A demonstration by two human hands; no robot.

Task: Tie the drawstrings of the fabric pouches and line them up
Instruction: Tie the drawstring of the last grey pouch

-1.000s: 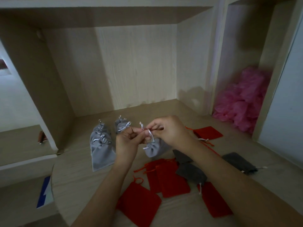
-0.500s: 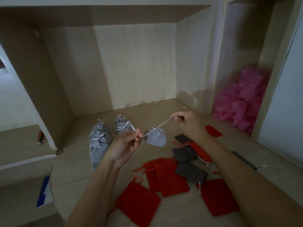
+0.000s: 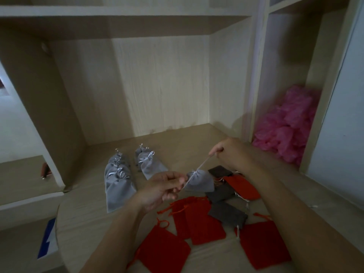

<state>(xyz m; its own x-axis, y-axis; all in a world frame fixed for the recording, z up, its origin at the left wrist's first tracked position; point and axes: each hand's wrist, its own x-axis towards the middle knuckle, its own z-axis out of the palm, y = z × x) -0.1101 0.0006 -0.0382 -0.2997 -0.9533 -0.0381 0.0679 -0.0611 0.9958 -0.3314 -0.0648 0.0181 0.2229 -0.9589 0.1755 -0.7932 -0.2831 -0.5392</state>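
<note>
Both forearms enter from the bottom edge and reach forward over the wooden desk surface (image 3: 88,223). The left hand (image 3: 163,189) is low and near the middle, palm turned partly up, fingers curled inward; thumb and forefinger pinch the lower end of a pale drawstring (image 3: 201,164). The right hand (image 3: 230,152) is higher and farther out, knuckles up, fingers clenched around the upper end of the same string, with the pinch at the thumb side. The string runs taut on a diagonal between the two hands. The light grey pouch (image 3: 201,181) hangs from it just right of the left fingertips, neck gathered tight, body clear of the desk as far as can be told. Behind the left hand lie tied grey pouches in two short rows (image 3: 118,180), bows at the far ends. Below and right of the hands, red pouches (image 3: 197,219) and dark grey pouches (image 3: 226,213) lie flat and overlapping. Crumpled pink plastic (image 3: 285,131) fills the compartment to the right.
</note>
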